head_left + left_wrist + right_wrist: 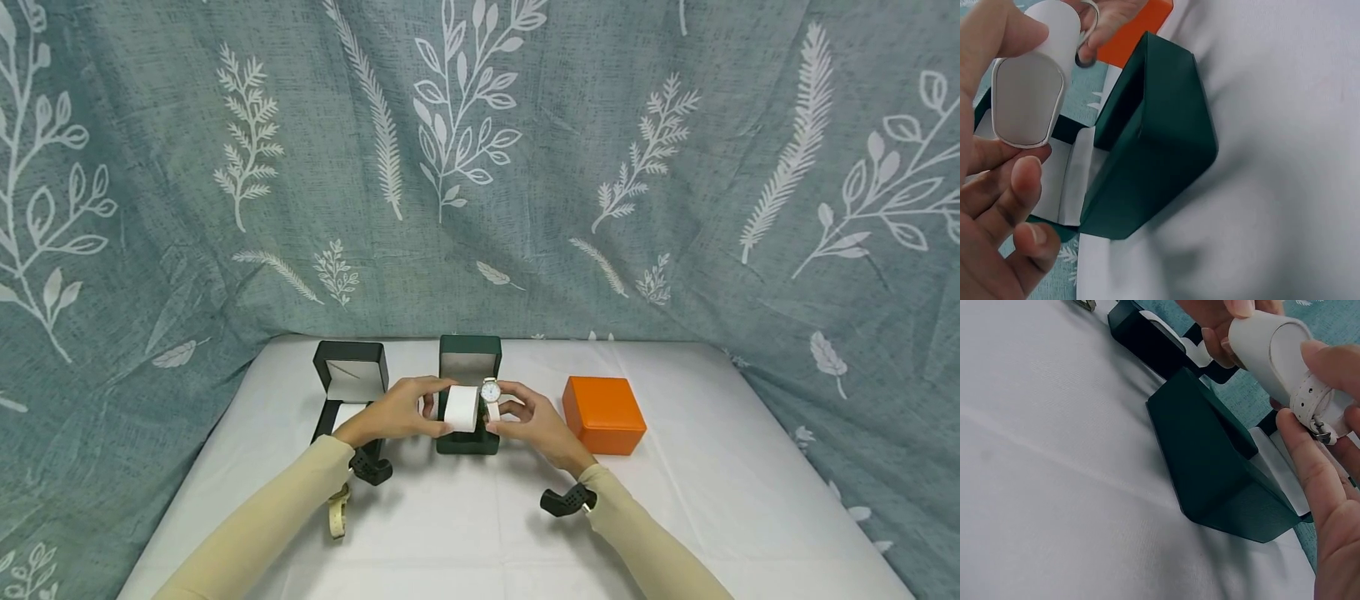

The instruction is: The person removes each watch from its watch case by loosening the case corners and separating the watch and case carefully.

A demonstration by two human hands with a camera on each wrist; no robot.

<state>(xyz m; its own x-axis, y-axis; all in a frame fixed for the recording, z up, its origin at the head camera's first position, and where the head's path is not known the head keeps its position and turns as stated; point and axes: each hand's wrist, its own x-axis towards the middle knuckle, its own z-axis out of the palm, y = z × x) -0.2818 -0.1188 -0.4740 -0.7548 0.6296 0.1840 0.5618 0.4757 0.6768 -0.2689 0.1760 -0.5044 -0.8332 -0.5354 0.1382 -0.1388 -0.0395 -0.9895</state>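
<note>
My left hand [408, 408] pinches a white watch cushion [461, 408] between thumb and fingers, above an open green watch box [468, 446]. Beside it, my right hand [536, 421] holds a white-strapped watch [491, 392] with a round pale dial. The watch's strap is buckled into a loop, with its buckle [1320, 430] and punched holes showing in the right wrist view. That loop sits right at the cushion's end. In the left wrist view the cushion [1063, 31] shows a flat, rounded end panel, and the green box [1160, 144] lies below with its lid up.
An open black watch box [351, 367] with a white cushion inside stands at the left, partly behind my left hand. A cream-strapped watch [337, 512] lies nearer on the white table [450, 542]. To the right sits a closed orange box [603, 414]. A leaf-patterned cloth [525, 167] hangs behind.
</note>
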